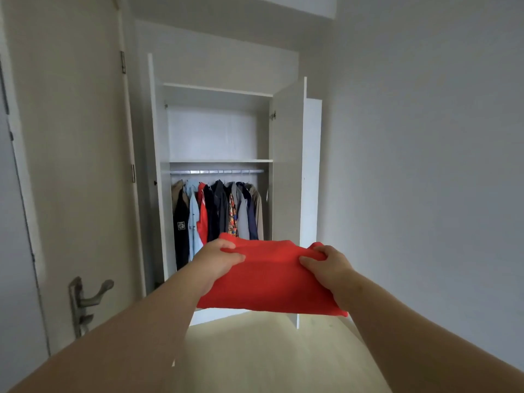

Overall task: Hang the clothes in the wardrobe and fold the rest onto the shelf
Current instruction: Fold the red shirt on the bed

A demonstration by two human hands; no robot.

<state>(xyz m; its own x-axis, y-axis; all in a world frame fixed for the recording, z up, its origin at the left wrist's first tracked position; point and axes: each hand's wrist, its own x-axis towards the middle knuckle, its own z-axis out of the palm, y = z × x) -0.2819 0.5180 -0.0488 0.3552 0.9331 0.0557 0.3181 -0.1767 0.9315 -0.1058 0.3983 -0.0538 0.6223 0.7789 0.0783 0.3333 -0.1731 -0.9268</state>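
Both arms are stretched out in front of the wardrobe [215, 131]. The folded red garment [269, 282] sits between the two hands, held flat in the air, low before the wardrobe's open middle.

The left hand [218, 259] grips the garment's left edge. Its thumb is laid across the top of the cloth and pointing inward, with the rest of the fingers mostly hidden around the edge. The right hand [330, 265] mirrors it on the right edge, thumb on top and fingers curled over a raised bunch of fabric at the far corner. Both hands are clamped on the cloth, which puckers at each one. The garment's near edge hangs a little below the wrists.

Inside the wardrobe, the shelf [221, 160] runs across at mid-height, with a white-backed compartment above it. Just under the shelf is the rail [217, 171], carrying a packed row of clothes [218, 211]: tan, pale blue, red, dark, a bright patterned piece, grey, navy and beige. From here the garment covers the lower hems of the middle ones.

The wardrobe's doors [287, 165] stand open on either side. Left of the wardrobe is a room door [71, 165] with a metal handle [90, 299]. To the wardrobe's right is a plain wall [425, 165], and a pale floor [269, 361] lies in front of it.
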